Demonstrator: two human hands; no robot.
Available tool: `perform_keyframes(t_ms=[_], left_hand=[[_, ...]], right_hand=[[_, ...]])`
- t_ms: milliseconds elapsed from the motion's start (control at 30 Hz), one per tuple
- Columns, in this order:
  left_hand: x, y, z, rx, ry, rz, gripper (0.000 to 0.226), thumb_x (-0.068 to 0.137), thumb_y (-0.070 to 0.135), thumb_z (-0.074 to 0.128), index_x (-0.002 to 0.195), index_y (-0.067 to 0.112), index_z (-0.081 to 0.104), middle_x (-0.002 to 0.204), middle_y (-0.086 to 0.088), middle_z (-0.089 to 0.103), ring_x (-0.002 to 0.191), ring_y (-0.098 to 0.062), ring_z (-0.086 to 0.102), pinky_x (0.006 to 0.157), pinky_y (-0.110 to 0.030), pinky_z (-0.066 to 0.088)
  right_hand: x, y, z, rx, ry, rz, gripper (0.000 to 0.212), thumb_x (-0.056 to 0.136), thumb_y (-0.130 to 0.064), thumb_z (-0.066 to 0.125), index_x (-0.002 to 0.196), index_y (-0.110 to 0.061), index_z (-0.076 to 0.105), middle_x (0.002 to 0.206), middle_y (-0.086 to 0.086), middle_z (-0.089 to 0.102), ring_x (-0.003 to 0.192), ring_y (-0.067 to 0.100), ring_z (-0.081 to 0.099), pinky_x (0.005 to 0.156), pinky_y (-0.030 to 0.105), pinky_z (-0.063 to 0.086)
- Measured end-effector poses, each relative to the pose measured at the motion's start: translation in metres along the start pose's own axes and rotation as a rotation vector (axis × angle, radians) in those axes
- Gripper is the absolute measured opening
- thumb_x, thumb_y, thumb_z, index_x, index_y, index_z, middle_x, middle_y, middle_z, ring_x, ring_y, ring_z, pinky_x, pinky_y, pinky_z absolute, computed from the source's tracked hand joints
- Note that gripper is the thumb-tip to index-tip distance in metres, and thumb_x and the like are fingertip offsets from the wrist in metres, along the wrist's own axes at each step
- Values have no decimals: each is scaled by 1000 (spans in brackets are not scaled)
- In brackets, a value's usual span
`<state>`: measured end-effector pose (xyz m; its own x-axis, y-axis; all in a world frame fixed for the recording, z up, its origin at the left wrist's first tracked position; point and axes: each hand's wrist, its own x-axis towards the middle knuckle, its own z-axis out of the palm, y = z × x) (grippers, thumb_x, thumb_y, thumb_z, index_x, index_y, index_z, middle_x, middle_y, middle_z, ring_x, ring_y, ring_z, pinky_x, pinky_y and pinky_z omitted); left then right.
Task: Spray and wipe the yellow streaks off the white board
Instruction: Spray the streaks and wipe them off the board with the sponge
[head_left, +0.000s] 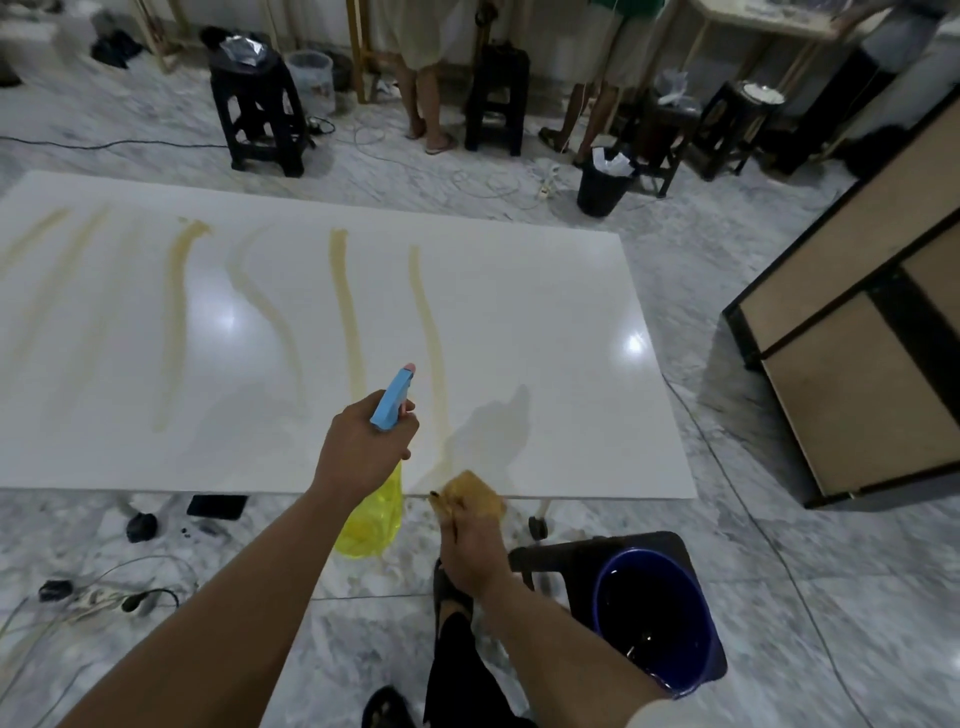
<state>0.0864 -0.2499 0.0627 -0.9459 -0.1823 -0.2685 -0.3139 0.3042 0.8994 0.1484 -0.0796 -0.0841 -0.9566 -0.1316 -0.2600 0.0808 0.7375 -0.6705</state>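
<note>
Left hand (363, 447) clenched round yellow spray bottle (376, 512), right hand (475, 540) fisted on yellow cloth (472, 491) at white board (519, 322) edge; blue bucket (654, 618) contents dark, unclear.

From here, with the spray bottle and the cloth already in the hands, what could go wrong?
1. The spray bottle in the left hand points at the nearest streak; the fainter streaks far left could be missed.
2. The cloth in the right hand looks already yellowed, so it may smear.
3. The blue bucket beside the right forearm could be knocked.
</note>
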Motion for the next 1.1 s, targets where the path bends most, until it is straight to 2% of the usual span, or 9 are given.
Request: perform_keyframes(t_ms=[67,167,233,333,400,567,800,967,1100], left_hand=[[-11,7,-10,-3,16,26,8,96,21,71,92,28,70,103,8,77,60,-13,77,88,-53,65],[-26,17,-25,-29,35,43,6,97,20,71,95,26,71,104,11,76,60,-10,77,87,-48,63],[-34,25,-35,-39,53,58,3,97,19,71,97,23,71,100,11,76,59,-10,77,86,-47,63],[-39,36,-46,-62,70,80,3,97,19,72,96,21,71,98,10,76,59,-12,76,86,-49,64],[-37,42,-51,-68,77,94,3,97,19,72,95,21,71,98,8,77,59,-12,76,85,-50,64],[-17,55,-59,-95,106,116,6,97,20,72,92,24,71,97,2,78,60,-14,77,85,-51,65],[56,63,-59,-133,111,60,9,96,18,73,90,24,71,94,3,77,62,-18,77,86,-52,66],[153,64,-44,-153,129,23,9,97,20,73,93,27,72,87,8,77,63,-13,77,86,-55,67],[235,56,-23,-193,157,-17,18,97,18,73,92,36,73,91,12,76,67,-10,74,84,-58,67]], right_hand=[[-8,-19,2,142,3,120,40,107,-42,39,90,-20,68,90,10,67,83,30,63,76,42,50],[-3,-37,-5,652,17,425,43,91,-42,45,63,-17,68,79,7,73,77,27,67,74,36,54],[8,-50,-21,932,41,583,36,89,-28,49,83,-14,81,99,12,79,93,30,73,84,40,60],[21,-73,-54,1037,65,609,35,97,-36,55,108,-13,79,105,15,78,87,28,73,67,32,57],[34,-87,-77,1099,70,547,40,101,-44,51,107,-17,79,105,8,78,86,24,69,67,28,48],[87,-108,-127,1166,104,396,54,93,-64,55,121,-21,72,118,11,76,113,36,69,102,54,51],[199,-136,-178,1153,133,341,54,95,-60,58,127,-18,69,128,13,71,122,38,64,100,62,50],[326,-154,-208,1034,130,308,49,102,-54,48,116,-13,71,120,17,73,108,38,71,100,54,52],[450,-166,-213,815,147,212,39,107,-36,45,82,-18,70,85,9,73,71,20,66,69,30,52]])
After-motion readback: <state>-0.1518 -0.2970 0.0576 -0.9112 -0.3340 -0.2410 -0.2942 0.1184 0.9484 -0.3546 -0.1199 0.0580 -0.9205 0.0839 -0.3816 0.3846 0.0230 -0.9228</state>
